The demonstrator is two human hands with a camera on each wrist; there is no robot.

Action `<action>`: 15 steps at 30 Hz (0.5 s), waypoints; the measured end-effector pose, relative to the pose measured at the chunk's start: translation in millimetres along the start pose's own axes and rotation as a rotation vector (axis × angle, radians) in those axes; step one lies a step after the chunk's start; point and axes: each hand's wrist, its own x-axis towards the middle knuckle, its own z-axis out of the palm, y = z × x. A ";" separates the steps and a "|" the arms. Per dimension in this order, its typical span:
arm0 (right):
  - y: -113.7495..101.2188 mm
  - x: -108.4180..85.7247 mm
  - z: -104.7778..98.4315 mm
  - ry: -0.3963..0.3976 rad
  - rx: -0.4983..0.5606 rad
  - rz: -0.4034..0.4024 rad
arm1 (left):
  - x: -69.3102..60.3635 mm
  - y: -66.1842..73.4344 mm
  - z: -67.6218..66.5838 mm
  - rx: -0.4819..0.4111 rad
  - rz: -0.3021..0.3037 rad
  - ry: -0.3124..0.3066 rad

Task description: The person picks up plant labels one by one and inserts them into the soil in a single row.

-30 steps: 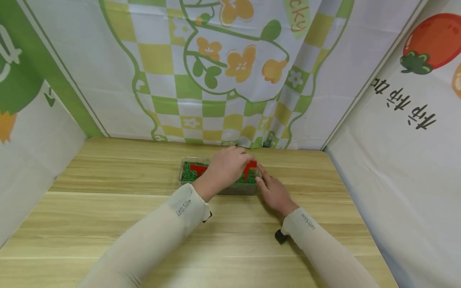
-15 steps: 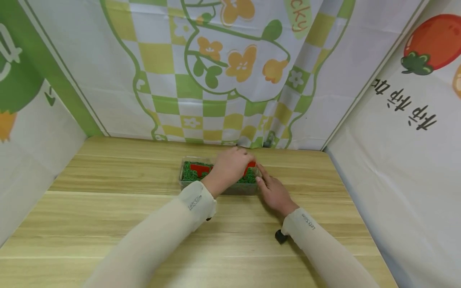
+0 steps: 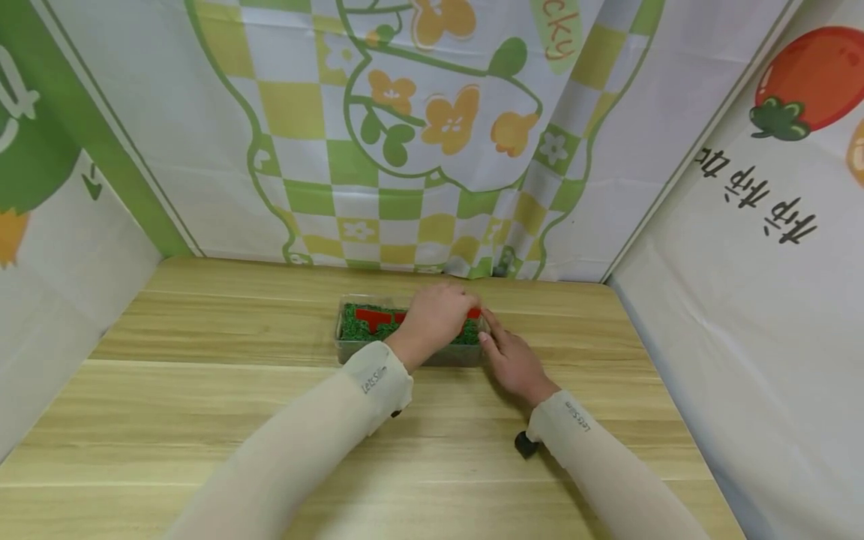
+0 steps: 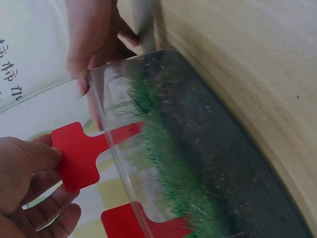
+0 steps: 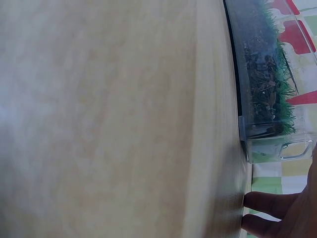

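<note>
A clear plastic box (image 3: 445, 357) filled with dark soil and topped by green grass (image 3: 351, 324) sits near the table's back. My left hand (image 3: 435, 315) reaches over it from the front. Between thumb and fingers it pinches a red T-shaped plant label (image 4: 77, 156), whose narrow stem points down into the grass. Another red label (image 4: 124, 223) stands beside it; more red labels (image 3: 373, 318) show at the left of the box. At the box's right end, my right hand (image 3: 518, 366) touches the wall with its fingers extended. My left hand hides the middle of the box.
The wooden table (image 3: 223, 420) stretches in front and to both sides of the box. Behind it hangs a checked, flowered curtain (image 3: 358, 202). A white printed cloth (image 3: 756, 300) borders the right side.
My left hand has shifted slightly right and then down, and the red label it pinches sits lower in the box. My right hand has stayed at the box's end.
</note>
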 end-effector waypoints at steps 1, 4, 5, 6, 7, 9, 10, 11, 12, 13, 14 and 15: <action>-0.1 0.0 -0.1 0.000 0.002 -0.002 | 0.2 -0.3 1.3 0.003 -0.003 -0.008; -0.4 0.2 -0.4 -0.003 0.003 -0.005 | 0.3 -1.1 4.7 0.002 -0.005 -0.022; -0.2 0.2 -0.3 -0.003 0.000 -0.004 | 0.4 -1.5 5.9 0.003 -0.003 -0.020; 0.1 0.5 -0.1 -0.003 -0.003 -0.004 | 0.4 -1.9 7.1 0.003 -0.003 -0.018; 0.1 0.6 -0.2 -0.003 -0.007 -0.004 | 0.3 -2.2 8.0 0.004 -0.003 -0.015; -0.2 0.6 -0.4 -0.002 -0.012 -0.005 | 0.1 -2.8 10.1 0.001 -0.004 -0.010; -0.4 0.6 -0.5 0.000 -0.012 -0.007 | 0.1 -3.0 11.1 -0.003 -0.006 -0.009; -0.8 0.5 -0.7 0.001 -0.010 -0.009 | 0.1 -3.1 12.0 -0.004 -0.009 -0.009; -1.0 0.4 -0.9 0.002 -0.007 -0.011 | 0.0 -3.2 12.8 -0.007 -0.011 -0.009; -1.2 0.4 -0.9 0.002 -0.007 -0.011 | -0.1 -3.3 13.3 -0.010 -0.013 -0.009; -1.5 0.3 -1.1 0.002 -0.003 -0.012 | -0.1 -3.2 13.8 -0.015 -0.015 -0.009; -1.2 0.4 -0.9 0.002 -0.003 -0.012 | -0.1 -3.2 14.2 -0.016 -0.016 -0.009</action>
